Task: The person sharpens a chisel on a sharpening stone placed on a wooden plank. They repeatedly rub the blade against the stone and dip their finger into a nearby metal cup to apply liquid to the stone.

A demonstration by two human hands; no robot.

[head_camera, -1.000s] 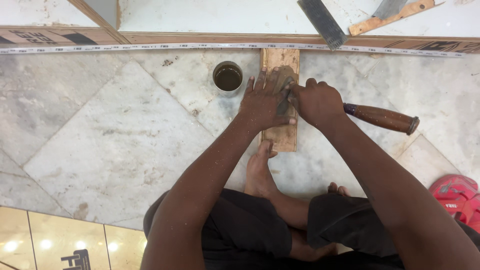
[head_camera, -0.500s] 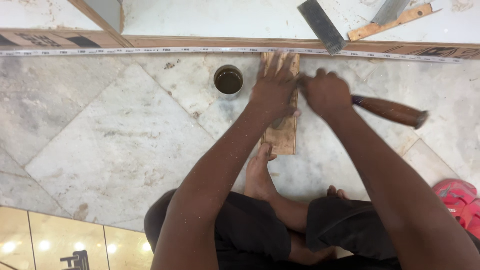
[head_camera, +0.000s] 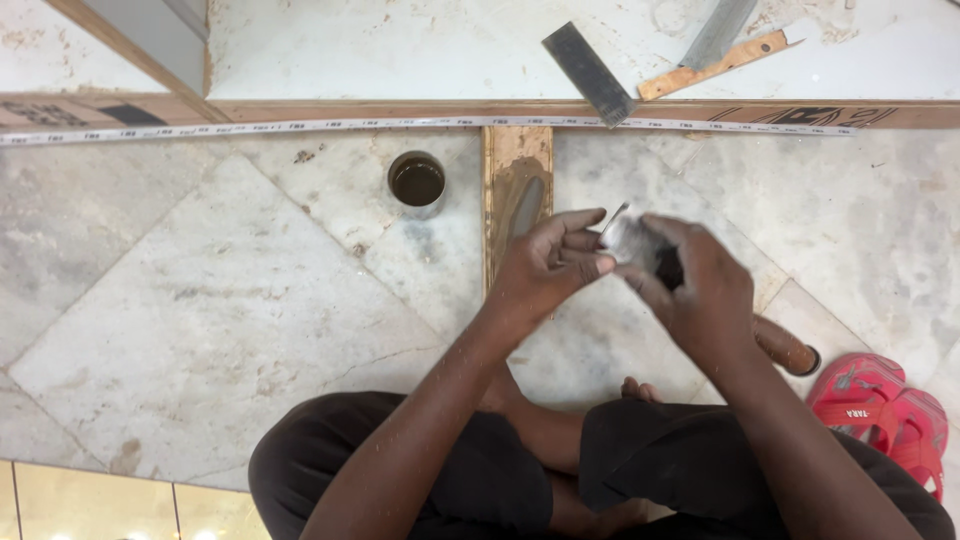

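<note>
My right hand [head_camera: 700, 285] grips a chisel with a brown wooden handle [head_camera: 785, 345], held up above the marble floor. The chisel's metal blade [head_camera: 625, 235] points up and to the left and is blurred. My left hand [head_camera: 550, 265] curls beside it, its fingertips pinching the blade. Just beyond both hands lies a narrow wooden block [head_camera: 517, 185] with a wet grey sharpening stone set in it. Neither hand touches the block.
A small round cup of dark liquid [head_camera: 417, 182] stands left of the block. A measuring tape [head_camera: 300, 127] runs along a wooden strip. Beyond it lie a flat metal blade [head_camera: 590, 75] and a wood-handled tool [head_camera: 715, 62]. Red sandals [head_camera: 880, 410] lie at the right.
Both hands have lifted the chisel off the sharpening block and drawn it back toward me. The left hand now pinches the blade instead of pressing it on the stone.
</note>
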